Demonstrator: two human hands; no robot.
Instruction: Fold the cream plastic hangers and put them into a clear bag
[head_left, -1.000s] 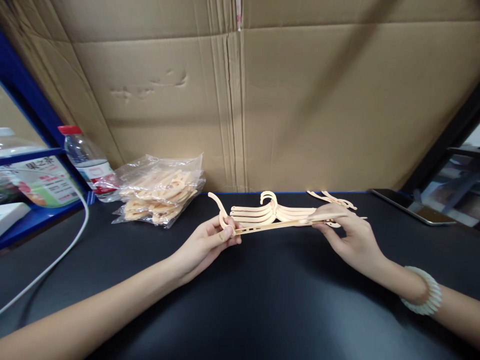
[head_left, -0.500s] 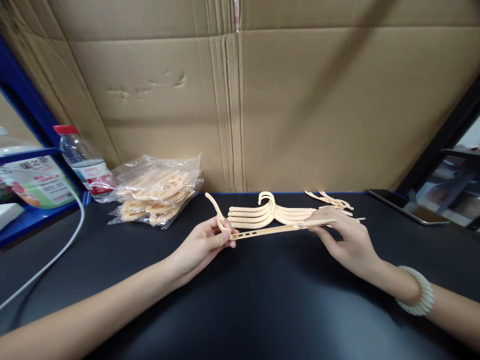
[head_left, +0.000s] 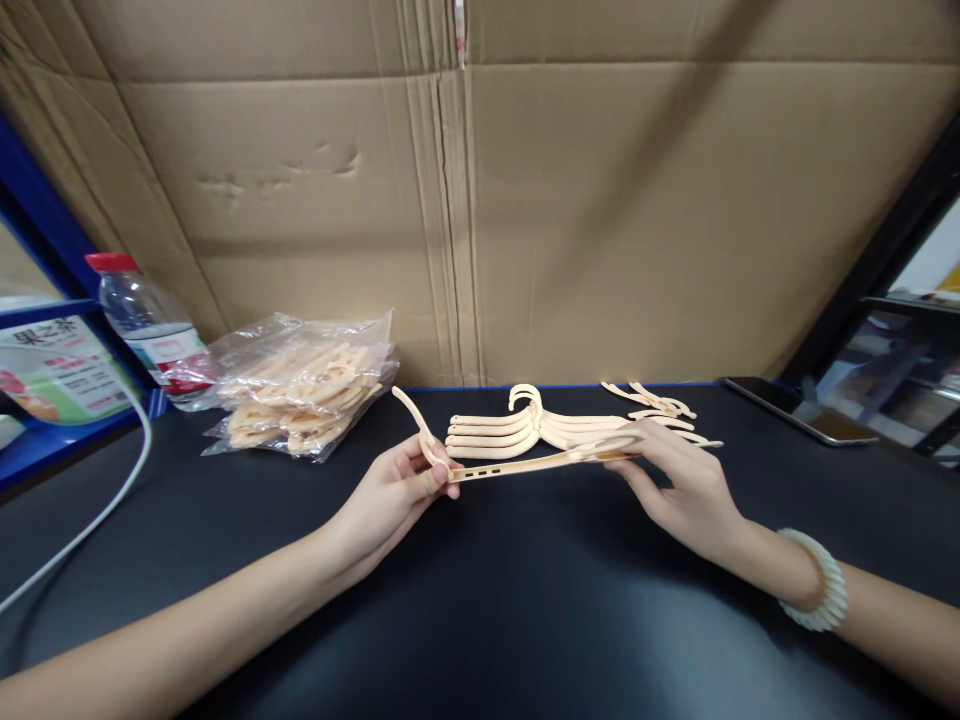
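Observation:
Between my two hands a pale peach plastic hanger (head_left: 517, 466) is held just above the black tabletop, its slotted bar running from one hand to the other. My left hand (head_left: 409, 482) pinches its left end, where a curved arm sticks up past the fingers. At the right end, my right hand (head_left: 679, 480) grips it with thumb below and fingers on top, hiding part of it. Right behind lies a stack of matching hangers (head_left: 499, 432), hooks pointing to the back. Loose curved hanger pieces (head_left: 660, 402) lie beyond my right hand.
Clear plastic bags of hanger parts (head_left: 300, 385) sit at the back left beside a red-capped bottle (head_left: 154, 325). A phone (head_left: 799, 410) lies at the back right. A white cable (head_left: 112, 510) crosses the left side. Cardboard (head_left: 637, 200) walls the back.
The view has shifted slightly, moving everything a little left. At the right end, the hanger part in my right hand has turned somewhat. Both hands keep their hold.

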